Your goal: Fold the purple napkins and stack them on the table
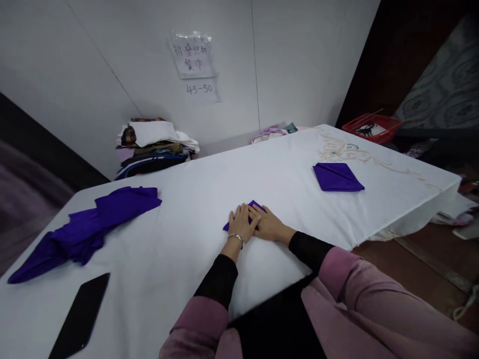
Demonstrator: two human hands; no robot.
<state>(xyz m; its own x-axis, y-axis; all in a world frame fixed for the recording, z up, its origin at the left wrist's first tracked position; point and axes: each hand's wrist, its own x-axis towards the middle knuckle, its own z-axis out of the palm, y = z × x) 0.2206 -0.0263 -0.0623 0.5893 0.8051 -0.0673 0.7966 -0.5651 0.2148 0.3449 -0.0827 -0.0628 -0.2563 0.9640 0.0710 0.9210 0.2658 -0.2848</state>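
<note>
Both my hands press on a small folded purple cloth napkin near the middle of the white-covered table. My left hand, with a bracelet at the wrist, lies flat over its left part, fingers stretched out. Flat on the right part rests my right hand, its fingers reaching left against the left hand. Most of this napkin is hidden under the hands; a top corner and a left tip show. Farther right lies another folded purple napkin. To the left, several unfolded purple cloths are spread in an overlapping row.
A black flat slab, perhaps a tablet, lies at the table's left front. Beyond the back edge are a stack of folded clothes and lilac cloth. A red basket stands behind the right corner. A handwritten sign hangs on the wall.
</note>
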